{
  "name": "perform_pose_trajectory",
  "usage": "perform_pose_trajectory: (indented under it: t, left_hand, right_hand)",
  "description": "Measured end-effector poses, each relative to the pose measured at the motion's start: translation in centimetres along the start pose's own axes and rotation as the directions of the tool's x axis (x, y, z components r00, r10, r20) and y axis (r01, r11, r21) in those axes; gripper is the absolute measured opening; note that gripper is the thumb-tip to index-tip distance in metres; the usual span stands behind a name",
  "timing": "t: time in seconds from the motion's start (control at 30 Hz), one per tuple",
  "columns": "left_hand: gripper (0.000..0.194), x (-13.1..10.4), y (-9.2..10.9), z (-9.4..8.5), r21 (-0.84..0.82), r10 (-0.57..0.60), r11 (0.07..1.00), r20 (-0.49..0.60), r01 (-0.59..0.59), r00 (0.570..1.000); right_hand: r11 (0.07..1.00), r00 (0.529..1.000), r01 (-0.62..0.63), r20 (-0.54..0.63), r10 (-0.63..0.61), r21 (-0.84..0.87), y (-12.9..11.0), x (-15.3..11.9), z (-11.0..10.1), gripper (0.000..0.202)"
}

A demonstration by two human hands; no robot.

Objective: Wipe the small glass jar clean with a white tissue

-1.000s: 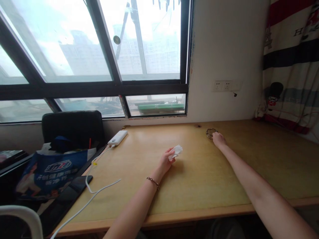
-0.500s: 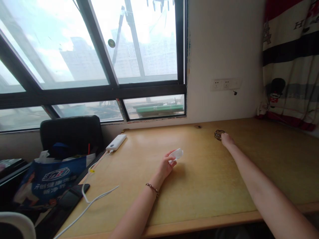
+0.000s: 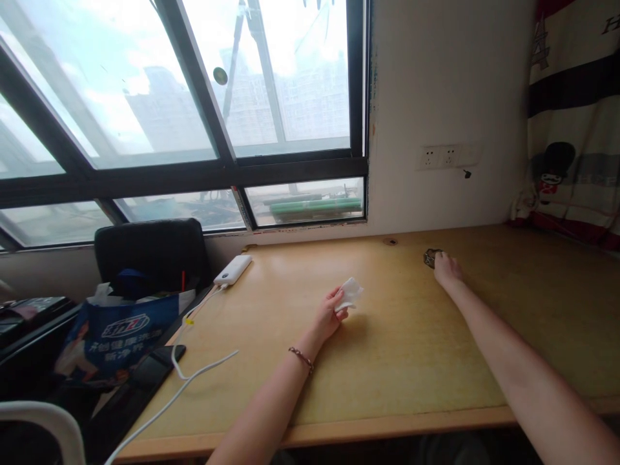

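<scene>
A folded white tissue (image 3: pixel 349 294) is pinched between the left hand (image 3: pixel 328 316) fingertips, clear of the desk (image 3: pixel 397 361). A small dark object (image 3: pixel 431 258) is touched by the right hand (image 3: pixel 446 269); its grip cannot be told.

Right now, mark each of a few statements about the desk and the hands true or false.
1. The left hand holds a white tissue. True.
2. The right hand rests on the power bank. False: it touches a small dark object far along the desk.
3. A white cable runs from the power bank. True.
4. The left wrist is bare. False: it wears a bracelet.
5. The blue bag sits on the desk. False: it sits beside it, by the black chair.
</scene>
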State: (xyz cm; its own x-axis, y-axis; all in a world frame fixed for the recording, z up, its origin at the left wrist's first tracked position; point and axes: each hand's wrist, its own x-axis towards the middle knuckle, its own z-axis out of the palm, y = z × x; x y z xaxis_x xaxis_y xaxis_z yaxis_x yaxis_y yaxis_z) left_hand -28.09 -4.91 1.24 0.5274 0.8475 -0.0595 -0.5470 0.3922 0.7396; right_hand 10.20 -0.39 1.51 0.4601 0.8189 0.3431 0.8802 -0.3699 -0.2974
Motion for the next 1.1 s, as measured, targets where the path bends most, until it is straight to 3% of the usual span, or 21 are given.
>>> perform_pose_trajectory:
  t: [0.07,0.13,0.2,0.27,0.33,0.4,0.53,0.67,0.93,1.1]
  left_hand:
    - [0.028,-0.1,0.1,0.0,-0.061,-0.014,0.998,0.018,0.015,1.000]
    - [0.025,-0.3,0.2,0.0,-0.141,-0.022,0.990,0.029,0.026,0.999]
    - [0.024,-0.6,0.4,0.1,-0.202,-0.028,0.979,0.040,0.036,0.999]
    - [0.025,-0.8,0.4,0.1,-0.208,-0.034,0.977,0.060,0.046,0.998]
    - [0.028,-1.0,0.2,0.2,-0.163,-0.038,0.985,0.081,0.051,0.996]
    - [0.031,-0.9,0.0,0.2,-0.091,-0.026,0.995,0.080,0.033,0.996]
    - [0.049,-0.5,-0.2,0.1,0.055,0.061,0.996,0.035,-0.063,0.998]
    - [0.066,-0.2,-0.5,-0.1,0.139,0.092,0.985,0.053,-0.099,0.994]
    - [0.049,-0.3,-1.1,-0.2,0.137,0.038,0.989,0.078,-0.049,0.996]
    - [0.048,-0.8,-1.5,0.5,0.202,0.035,0.978,0.106,-0.056,0.994]
  right_hand:
    - [0.992,0.994,0.025,-0.110,-0.011,0.127,-2.8,-1.7,-0.3,0.031]
    - [0.896,0.994,0.054,-0.108,-0.006,0.440,-6.7,-4.6,-0.5,0.037]
    - [0.632,0.995,-0.090,0.102,0.017,0.770,-11.1,-8.3,-0.5,0.038]
    - [0.300,0.918,-0.317,0.370,-0.140,0.900,-15.1,-12.4,-0.4,0.040]
    - [0.100,0.847,-0.443,0.452,-0.280,0.891,-18.0,-15.9,-0.4,0.039]
    - [-0.006,0.844,-0.468,0.445,-0.298,0.884,-19.4,-18.0,-0.6,0.035]
    - [-0.060,0.897,-0.392,0.368,-0.244,0.918,-18.9,-18.5,-0.7,0.029]
    - [-0.077,0.904,-0.417,0.405,-0.134,0.906,-17.6,-17.7,-0.5,0.028]
    - [-0.069,0.912,-0.410,0.409,-0.037,0.909,-17.4,-17.4,-0.1,0.031]
    - [-0.056,0.903,-0.421,0.413,-0.114,0.905,-17.4,-17.5,-0.3,0.036]
